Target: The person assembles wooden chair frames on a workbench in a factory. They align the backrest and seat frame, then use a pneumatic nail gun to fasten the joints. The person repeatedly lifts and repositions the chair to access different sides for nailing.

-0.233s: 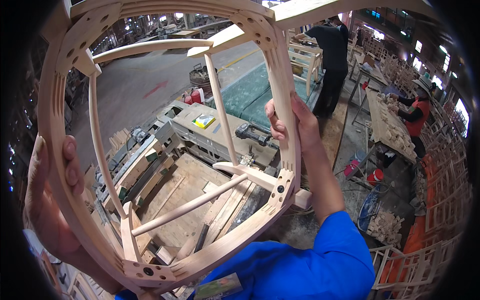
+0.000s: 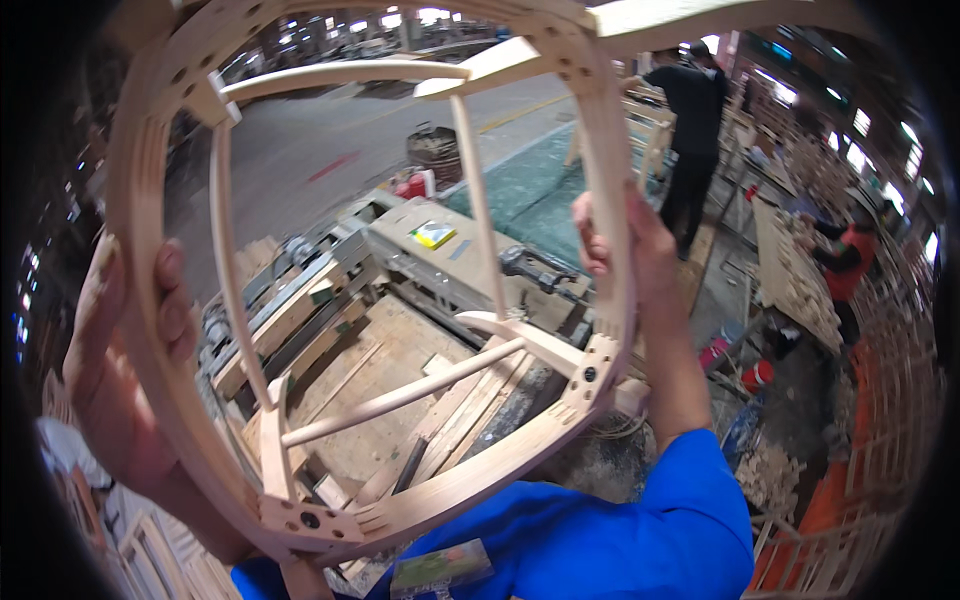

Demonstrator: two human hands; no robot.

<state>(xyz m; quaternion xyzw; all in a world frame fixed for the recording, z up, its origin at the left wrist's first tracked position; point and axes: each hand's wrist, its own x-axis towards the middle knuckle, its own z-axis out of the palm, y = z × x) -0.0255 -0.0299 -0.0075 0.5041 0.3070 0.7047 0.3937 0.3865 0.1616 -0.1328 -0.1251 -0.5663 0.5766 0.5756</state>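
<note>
A pale, unfinished wooden chair frame is held up before me, its seat ring filling much of the view. My left hand grips the curved left rail, fingers wrapped around it. On the opposite side, my right hand is closed around the right rail, fingertips showing on the inner side. Slim legs reach away from the ring. A round rod spans between two of them on the near side, and a curved crosspiece joins the far ends. The corner blocks have drilled holes and dark fasteners.
Beyond the frame stands a machine bench with a yellow packet and wood offcuts. A green surface lies behind it. At right, one person stands by a chair and another works at a table of wooden pieces.
The chair frame and both hands stay together in the same grip. My view has shifted, so the surroundings sit further right, and the frame appears slightly further right and up.
</note>
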